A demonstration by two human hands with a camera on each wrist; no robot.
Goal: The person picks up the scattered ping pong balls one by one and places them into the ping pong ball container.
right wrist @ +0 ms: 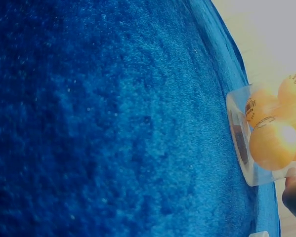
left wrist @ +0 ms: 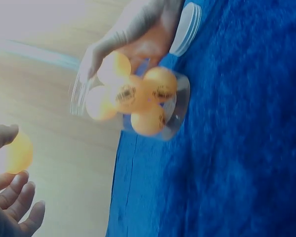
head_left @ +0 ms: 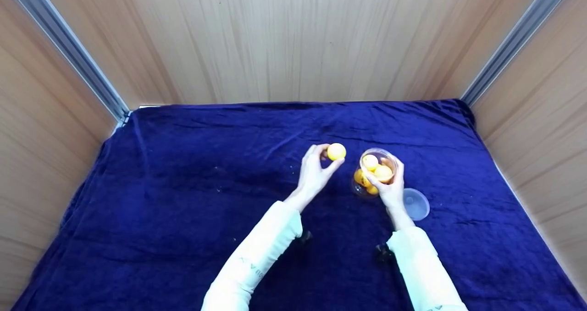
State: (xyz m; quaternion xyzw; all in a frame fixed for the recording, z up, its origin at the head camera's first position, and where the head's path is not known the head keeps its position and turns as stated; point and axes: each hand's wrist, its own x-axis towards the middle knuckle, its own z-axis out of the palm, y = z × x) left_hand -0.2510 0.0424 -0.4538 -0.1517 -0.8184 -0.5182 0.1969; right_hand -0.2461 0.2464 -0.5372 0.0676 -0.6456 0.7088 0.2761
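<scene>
Between thumb and fingers my left hand [head_left: 314,173] pinches an orange ping-pong ball [head_left: 336,151], raised just left of a clear plastic jar [head_left: 356,189]. My right hand [head_left: 391,189] grips that jar near its open mouth, the thumb on the near side. Several orange ping-pong balls [left wrist: 148,118] with dark printing sit inside the jar, seen through its wall in both wrist views. The jar's round translucent lid [head_left: 416,204] lies on the cloth beside my right wrist.
A dark blue velvet cloth [head_left: 160,187] with wrinkles covers the table. Wood-grain panels [head_left: 293,40] stand at the back and both sides, joined by grey metal posts [head_left: 513,40] at the corners.
</scene>
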